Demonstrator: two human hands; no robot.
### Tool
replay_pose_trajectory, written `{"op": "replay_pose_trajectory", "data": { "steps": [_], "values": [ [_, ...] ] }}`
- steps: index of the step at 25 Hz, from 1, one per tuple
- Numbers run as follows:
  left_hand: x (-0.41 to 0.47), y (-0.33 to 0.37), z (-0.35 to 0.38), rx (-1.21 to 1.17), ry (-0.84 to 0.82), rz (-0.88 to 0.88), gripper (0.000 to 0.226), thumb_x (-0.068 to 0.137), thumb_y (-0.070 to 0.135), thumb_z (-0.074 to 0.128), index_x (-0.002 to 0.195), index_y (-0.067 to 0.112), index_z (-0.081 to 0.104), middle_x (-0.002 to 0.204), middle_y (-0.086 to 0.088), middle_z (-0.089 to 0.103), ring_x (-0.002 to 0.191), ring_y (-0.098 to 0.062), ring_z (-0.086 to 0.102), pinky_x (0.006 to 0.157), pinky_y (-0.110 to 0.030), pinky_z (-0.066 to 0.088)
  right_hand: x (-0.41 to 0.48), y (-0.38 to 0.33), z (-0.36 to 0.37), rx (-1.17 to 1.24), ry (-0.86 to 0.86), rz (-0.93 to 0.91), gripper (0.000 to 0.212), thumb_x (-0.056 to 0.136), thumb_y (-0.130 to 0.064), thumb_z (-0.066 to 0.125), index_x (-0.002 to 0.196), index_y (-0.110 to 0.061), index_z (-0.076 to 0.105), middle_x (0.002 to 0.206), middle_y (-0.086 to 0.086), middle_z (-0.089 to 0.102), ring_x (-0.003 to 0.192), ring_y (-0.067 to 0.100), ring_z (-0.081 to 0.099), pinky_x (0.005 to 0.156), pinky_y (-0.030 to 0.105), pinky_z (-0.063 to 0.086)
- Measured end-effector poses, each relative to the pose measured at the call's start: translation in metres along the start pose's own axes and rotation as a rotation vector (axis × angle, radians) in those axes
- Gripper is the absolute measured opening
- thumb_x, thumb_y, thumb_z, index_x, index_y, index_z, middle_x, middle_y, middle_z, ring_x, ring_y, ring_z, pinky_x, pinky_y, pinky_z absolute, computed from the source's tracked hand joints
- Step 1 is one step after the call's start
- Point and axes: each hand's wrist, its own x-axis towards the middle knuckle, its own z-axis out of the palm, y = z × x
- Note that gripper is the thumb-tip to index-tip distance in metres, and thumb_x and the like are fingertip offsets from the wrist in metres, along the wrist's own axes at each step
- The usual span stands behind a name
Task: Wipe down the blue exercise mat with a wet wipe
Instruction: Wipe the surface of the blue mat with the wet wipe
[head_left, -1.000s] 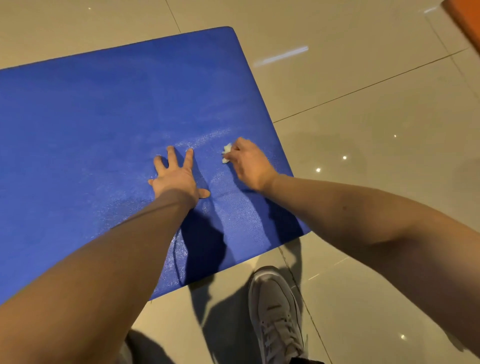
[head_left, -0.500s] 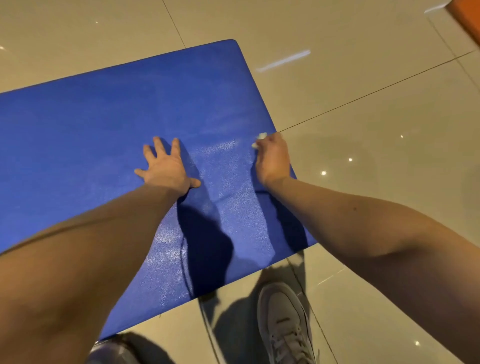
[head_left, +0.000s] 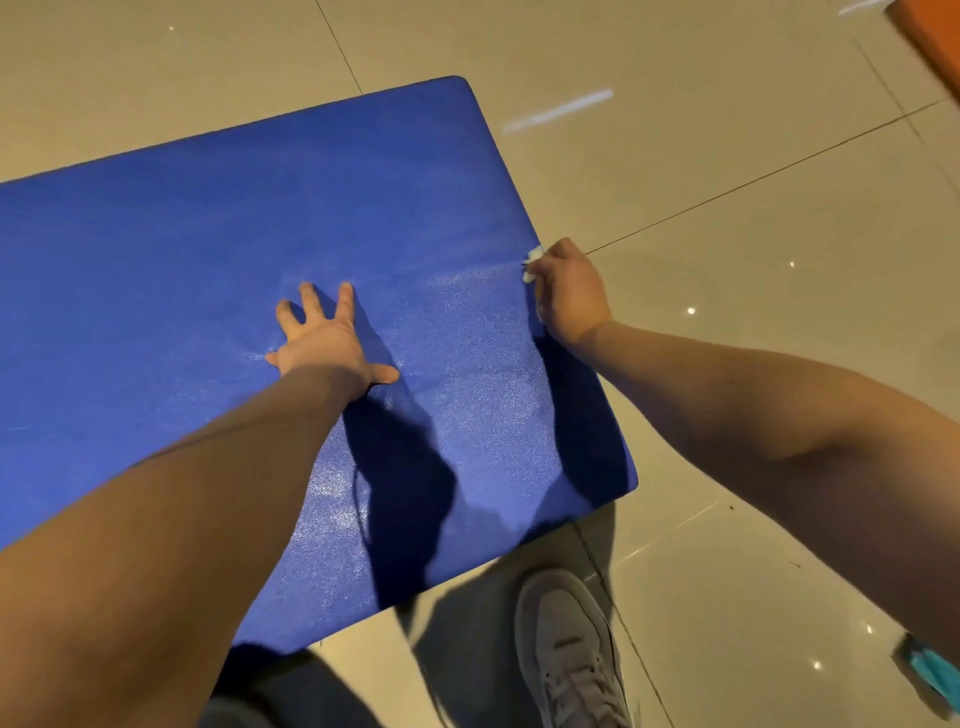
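Note:
The blue exercise mat lies flat on the tiled floor, its right end in front of me. My left hand presses flat on the mat with fingers spread. My right hand is at the mat's right edge, fingers curled round a small white wet wipe that peeks out above the knuckles. A damp, shiny streak runs across the mat between the two hands.
My grey sneaker stands on the beige tiles just below the mat's near corner. An orange object sits at the top right corner. A teal item lies on the floor at the lower right.
My right hand has slid the wipe rightward across the mat, from near the left hand out to the mat's right edge. The left hand stayed pressed flat on the mat.

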Motion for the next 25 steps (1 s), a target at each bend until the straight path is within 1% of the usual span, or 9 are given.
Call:
{"op": "replay_pose_trajectory", "data": {
  "steps": [3,9,14,17,18,20,22,23,25],
  "values": [
    [0.002,0.0,0.0,0.007,-0.008,-0.002,0.131,0.069,0.07,0.078,0.158,0.04,-0.012,0.166,-0.001,-0.019,0.152,-0.036,-0.009,0.104,-0.066,0.041,-0.002,0.011,-0.005,-0.139,0.079,0.028,0.024,0.085,0.001,0.052,0.1,-0.005,0.07,0.106,0.016,0.057,0.082,0.027,0.054,0.071,0.025,0.036],
    [0.003,0.001,-0.004,0.015,-0.012,-0.006,0.132,0.068,0.071,0.078,0.158,0.04,-0.012,0.166,-0.001,-0.018,0.152,-0.036,-0.007,0.105,-0.063,0.042,-0.008,-0.015,0.021,-0.028,0.158,0.045,0.02,0.09,-0.002,0.05,0.098,-0.003,0.068,0.108,0.017,0.058,0.091,0.031,0.059,0.076,0.018,0.035],
    [0.005,0.001,-0.003,-0.01,-0.033,-0.016,0.132,0.068,0.067,0.081,0.158,0.04,-0.012,0.165,-0.001,-0.019,0.151,-0.035,-0.008,0.105,-0.068,0.038,-0.032,-0.063,0.069,-0.063,-0.054,-0.256,0.016,0.09,-0.001,0.055,0.092,-0.003,0.07,0.097,0.018,0.06,0.087,0.035,0.059,0.077,0.037,0.048],
    [0.008,0.001,-0.007,-0.041,-0.08,-0.015,0.128,0.071,0.07,0.077,0.159,0.039,-0.01,0.165,-0.002,-0.017,0.151,-0.038,-0.008,0.108,-0.07,0.034,-0.032,-0.072,0.069,-0.137,-0.241,-0.455,0.015,0.095,-0.004,0.056,0.097,-0.002,0.071,0.1,0.016,0.059,0.092,0.033,0.057,0.081,0.033,0.045],
    [0.01,0.002,-0.011,-0.049,-0.079,-0.012,0.123,0.072,0.074,0.073,0.159,0.037,-0.005,0.166,-0.004,-0.012,0.15,-0.039,-0.004,0.109,-0.069,0.033,-0.019,-0.063,0.062,-0.168,-0.228,-0.498,0.017,0.097,-0.007,0.055,0.098,-0.003,0.071,0.102,0.016,0.059,0.094,0.033,0.057,0.082,0.031,0.044],
    [0.014,0.003,-0.022,-0.039,-0.007,-0.003,0.11,0.074,0.075,0.069,0.158,0.029,0.015,0.164,-0.008,0.003,0.148,-0.041,0.008,0.111,-0.068,0.028,0.004,-0.049,0.033,-0.215,-0.091,-0.384,0.016,0.095,-0.008,0.054,0.095,-0.006,0.07,0.1,0.016,0.061,0.09,0.031,0.059,0.077,0.026,0.04],
    [0.021,0.0,-0.028,0.003,0.114,-0.005,0.106,0.075,0.071,0.072,0.154,0.021,0.024,0.164,-0.009,0.005,0.149,-0.039,0.009,0.112,-0.071,0.025,0.022,-0.031,0.008,-0.101,0.089,-0.109,0.012,0.088,-0.006,0.054,0.085,-0.008,0.065,0.09,0.011,0.063,0.071,0.017,0.059,0.065,0.023,0.039],
    [0.026,-0.002,-0.029,-0.004,0.129,-0.01,0.112,0.074,0.07,0.075,0.157,0.021,0.018,0.165,-0.007,-0.001,0.151,-0.038,0.003,0.111,-0.072,0.024,0.027,-0.024,0.004,-0.089,0.14,-0.014,0.013,0.087,-0.002,0.052,0.085,-0.007,0.064,0.091,0.01,0.062,0.07,0.012,0.057,0.063,0.021,0.039],
    [0.033,-0.005,-0.027,-0.068,0.074,-0.03,0.125,0.071,0.07,0.077,0.16,0.03,0.0,0.166,-0.002,-0.013,0.153,-0.036,-0.009,0.109,-0.075,0.024,0.031,-0.017,0.01,-0.097,0.147,0.027,0.019,0.089,0.003,0.05,0.094,-0.002,0.068,0.101,0.01,0.061,0.083,0.014,0.058,0.075,0.021,0.042]
  ]
}}
